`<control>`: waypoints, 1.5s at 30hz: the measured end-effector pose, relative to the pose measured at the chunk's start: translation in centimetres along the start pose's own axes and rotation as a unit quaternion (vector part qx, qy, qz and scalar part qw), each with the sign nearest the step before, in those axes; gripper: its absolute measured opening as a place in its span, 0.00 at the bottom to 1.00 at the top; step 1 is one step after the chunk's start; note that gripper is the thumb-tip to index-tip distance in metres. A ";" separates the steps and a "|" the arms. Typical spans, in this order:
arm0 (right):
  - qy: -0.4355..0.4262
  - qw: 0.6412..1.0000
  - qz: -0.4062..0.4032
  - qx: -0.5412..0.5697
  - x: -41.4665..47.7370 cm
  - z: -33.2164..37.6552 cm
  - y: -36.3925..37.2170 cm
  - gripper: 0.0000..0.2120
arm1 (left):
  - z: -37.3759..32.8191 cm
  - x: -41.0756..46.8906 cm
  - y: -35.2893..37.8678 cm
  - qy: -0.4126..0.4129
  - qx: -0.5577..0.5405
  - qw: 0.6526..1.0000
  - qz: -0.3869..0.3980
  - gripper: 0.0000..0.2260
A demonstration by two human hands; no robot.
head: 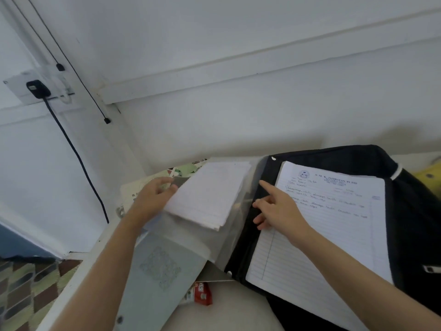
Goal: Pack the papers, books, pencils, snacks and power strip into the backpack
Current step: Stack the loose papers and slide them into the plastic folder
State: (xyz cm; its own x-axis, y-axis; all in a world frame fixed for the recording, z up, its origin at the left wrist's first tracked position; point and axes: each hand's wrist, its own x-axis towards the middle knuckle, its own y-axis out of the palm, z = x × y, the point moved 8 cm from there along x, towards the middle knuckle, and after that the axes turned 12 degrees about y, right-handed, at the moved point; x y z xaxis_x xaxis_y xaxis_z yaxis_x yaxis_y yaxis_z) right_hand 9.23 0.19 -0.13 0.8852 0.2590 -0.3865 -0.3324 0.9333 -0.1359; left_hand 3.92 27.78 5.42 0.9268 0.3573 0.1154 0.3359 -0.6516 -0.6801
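A black backpack (410,218) lies at the right. A handwritten lined sheet (322,225) rests on top of it. My left hand (152,199) grips the left edge of a stack of lined papers (210,194) held over a translucent plastic folder (191,244). My right hand (279,209) rests on the sheet's left margin, index finger stretched out toward the backpack's dark edge, other fingers curled and holding nothing. A red snack packet (200,293) peeks out below the folder. No pencils or power strip can be made out.
The things lie on a white table (78,273) set against a white wall. A wall socket with a black plug (38,88) and a hanging cable is at the left. A yellow object (427,174) sits behind the backpack. Patterned floor (26,292) shows at lower left.
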 end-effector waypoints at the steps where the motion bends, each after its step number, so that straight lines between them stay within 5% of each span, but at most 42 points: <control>1: -0.004 1.000 -0.009 0.002 -0.1 0.0 -0.2 0.28 | 0.3 0.3 -0.4 -0.017 -0.040 0.999 -0.016 0.10; 7: -0.031 0.998 -0.046 0.029 -1.1 0.5 -0.8 0.25 | -0.4 -0.1 0.0 -0.089 -0.311 0.946 0.018 0.07; 14: -0.105 0.992 -0.071 0.021 -3.9 4.1 -1.1 0.19 | -6.2 -2.5 1.0 0.003 -0.515 0.845 0.146 0.30; 19: -0.129 0.990 -0.064 0.007 -7.3 6.9 -2.0 0.22 | -11.7 -5.5 6.4 0.053 -0.580 0.776 0.243 0.21; 22: -0.131 0.988 -0.084 -0.017 -9.1 7.5 -3.8 0.22 | -13.0 -6.7 9.9 0.104 -0.459 0.822 0.319 0.21; 26: -0.115 0.981 -0.126 -0.090 -10.5 6.5 -7.0 0.22 | -13.4 -8.2 14.1 0.121 -0.348 0.830 0.419 0.16; 29: -0.080 0.968 -0.159 -0.179 -10.8 4.3 -10.2 0.18 | -12.3 -6.8 15.5 0.139 -0.186 0.911 0.339 0.12; 32: -0.040 0.964 -0.187 -0.184 -11.1 1.2 -12.8 0.19 | -11.3 -5.7 16.4 0.159 -0.093 0.941 0.282 0.12; 45: 0.050 0.950 -0.258 -0.171 -10.0 -8.4 -14.6 0.23 | -11.0 -5.5 18.4 0.110 -0.153 0.941 0.281 0.05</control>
State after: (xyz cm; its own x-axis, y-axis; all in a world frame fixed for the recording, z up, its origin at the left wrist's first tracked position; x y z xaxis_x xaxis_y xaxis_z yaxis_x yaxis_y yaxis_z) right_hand 2.53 -18.09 -1.91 0.9295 -0.2512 -0.2700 0.0355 0.7896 -0.6126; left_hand 6.85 6.46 0.28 0.9737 -0.2258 -0.0303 -0.2158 -0.8711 -0.4411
